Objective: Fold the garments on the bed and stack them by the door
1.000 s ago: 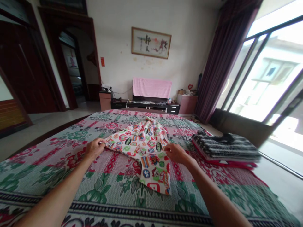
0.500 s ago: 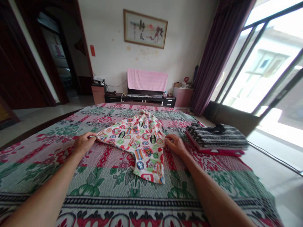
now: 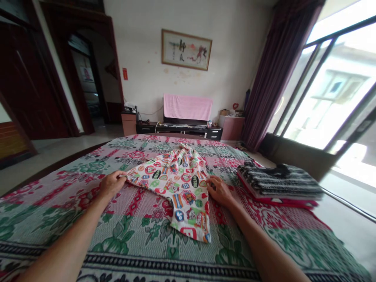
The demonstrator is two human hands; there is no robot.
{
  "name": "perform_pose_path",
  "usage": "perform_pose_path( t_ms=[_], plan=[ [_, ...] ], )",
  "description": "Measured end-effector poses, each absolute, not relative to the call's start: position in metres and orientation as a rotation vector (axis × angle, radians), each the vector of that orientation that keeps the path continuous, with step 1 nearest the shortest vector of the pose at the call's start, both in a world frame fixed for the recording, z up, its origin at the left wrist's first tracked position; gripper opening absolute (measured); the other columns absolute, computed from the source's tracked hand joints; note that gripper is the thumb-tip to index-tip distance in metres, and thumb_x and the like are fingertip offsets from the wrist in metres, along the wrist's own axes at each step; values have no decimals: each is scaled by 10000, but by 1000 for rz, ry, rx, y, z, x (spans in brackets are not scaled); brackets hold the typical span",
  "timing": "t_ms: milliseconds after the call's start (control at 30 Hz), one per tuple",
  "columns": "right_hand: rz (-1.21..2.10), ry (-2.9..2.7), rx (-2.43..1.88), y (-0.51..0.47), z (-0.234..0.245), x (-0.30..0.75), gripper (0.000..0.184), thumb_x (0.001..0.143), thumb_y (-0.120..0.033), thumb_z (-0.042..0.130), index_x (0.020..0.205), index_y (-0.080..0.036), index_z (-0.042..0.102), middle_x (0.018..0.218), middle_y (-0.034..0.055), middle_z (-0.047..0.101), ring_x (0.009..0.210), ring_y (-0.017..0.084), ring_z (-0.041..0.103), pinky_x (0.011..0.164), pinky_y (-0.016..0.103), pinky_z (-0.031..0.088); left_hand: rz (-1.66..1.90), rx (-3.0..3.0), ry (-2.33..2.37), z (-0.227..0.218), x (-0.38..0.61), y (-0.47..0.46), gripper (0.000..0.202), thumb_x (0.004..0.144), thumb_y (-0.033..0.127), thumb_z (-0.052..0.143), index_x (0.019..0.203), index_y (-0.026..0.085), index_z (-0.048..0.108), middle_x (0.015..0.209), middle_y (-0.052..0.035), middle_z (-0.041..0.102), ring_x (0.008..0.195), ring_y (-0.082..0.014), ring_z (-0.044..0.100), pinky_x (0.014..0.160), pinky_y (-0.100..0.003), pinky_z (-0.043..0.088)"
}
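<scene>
A white child's shirt (image 3: 176, 184) with colourful printed badges lies on the flowered bedspread (image 3: 117, 219), its sleeve spread to the left and its hem toward me. At the sleeve's end, my left hand (image 3: 113, 183) is closed, pinching the cuff between thumb and fingers. My right hand (image 3: 219, 190) rests on the bedspread at the shirt's right edge, its fingertips closed on the fabric there. The shirt's collar end lies bunched at the far side.
To the right sits a stack of folded clothes (image 3: 279, 182), black-and-white striped knit on top and red below. Beyond the bed stand a low black cabinet (image 3: 176, 129) and a screen under a pink cloth (image 3: 188, 106). A window (image 3: 337, 90) and purple curtain (image 3: 279, 70) are at right.
My view has tilted up and turned slightly left, so everything appears lower and further right. Both hands keep their places on the shirt, which lies much the same.
</scene>
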State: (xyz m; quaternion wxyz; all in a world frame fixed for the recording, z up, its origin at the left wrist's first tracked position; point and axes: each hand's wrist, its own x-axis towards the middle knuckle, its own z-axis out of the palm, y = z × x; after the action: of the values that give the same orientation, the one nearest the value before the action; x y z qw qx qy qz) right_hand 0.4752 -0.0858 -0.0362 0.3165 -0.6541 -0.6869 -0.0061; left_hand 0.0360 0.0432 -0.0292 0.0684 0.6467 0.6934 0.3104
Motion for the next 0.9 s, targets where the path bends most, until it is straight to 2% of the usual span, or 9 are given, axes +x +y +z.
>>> perform_pose_path(
  t_ms=[133,300,433,533,600,667,767,833,900],
  plan=[
    [-4,-1826,-1732,-87,-34,473,235,803,-230,521,965,-180,684,1162,112,629,1071,229,582,968,359,418,916,2012,2134,-26,43,38,259,727,279,498,862,249,717,875,-6,741,794,-193,651,658,-226,449],
    [27,-1805,-1692,-87,-35,474,202,804,-246,523,912,-174,678,1086,112,649,1021,224,601,945,356,435,898,2054,2138,-27,44,37,233,720,270,521,837,260,723,852,0,746,776,-194,657,652,-226,451],
    [13,-1685,-1621,-93,-23,470,195,809,-258,518,911,-179,666,1132,114,619,1041,224,589,915,350,454,911,2070,2125,-26,44,38,218,723,266,522,830,267,712,880,14,747,789,-183,657,658,-216,450],
    [178,-1876,-1540,-102,-2,455,203,824,-281,520,931,-190,668,1017,81,643,948,191,600,861,318,468,894,2055,2135,-24,44,37,221,726,267,517,828,268,713,899,15,747,788,-178,659,647,-210,449],
    [424,-2146,-1511,-110,12,442,272,773,-360,624,994,-208,668,1003,58,649,917,183,600,851,309,468,885,2034,2141,-22,45,36,222,727,270,517,825,272,716,875,17,748,771,-175,659,638,-208,448],
    [598,-2385,-1479,-116,20,431,495,648,-430,749,1088,-227,649,1124,65,623,1019,215,574,920,332,439,896,2027,2132,-22,45,35,227,724,266,521,832,273,720,862,20,748,767,-174,659,644,-211,450],
    [610,-2528,-1494,-122,21,423,720,517,-431,829,1168,-216,609,1249,104,548,1178,280,471,1007,379,372,931,2043,2097,-23,44,35,237,719,253,526,847,271,724,888,18,750,802,-181,660,674,-218,456],
    [571,-2510,-1546,-121,18,425,682,522,-397,825,1140,-200,612,1212,110,542,1146,274,473,984,381,383,938,2051,2085,-26,43,36,239,719,251,527,850,268,726,907,14,750,828,-187,660,694,-223,459],
    [542,-2475,-1585,-119,16,429,557,562,-355,801,1069,-196,633,1125,89,559,1050,235,509,931,354,411,935,2055,2083,-28,42,38,238,727,255,526,854,268,727,927,12,750,849,-191,662,710,-225,460]
  ],
)
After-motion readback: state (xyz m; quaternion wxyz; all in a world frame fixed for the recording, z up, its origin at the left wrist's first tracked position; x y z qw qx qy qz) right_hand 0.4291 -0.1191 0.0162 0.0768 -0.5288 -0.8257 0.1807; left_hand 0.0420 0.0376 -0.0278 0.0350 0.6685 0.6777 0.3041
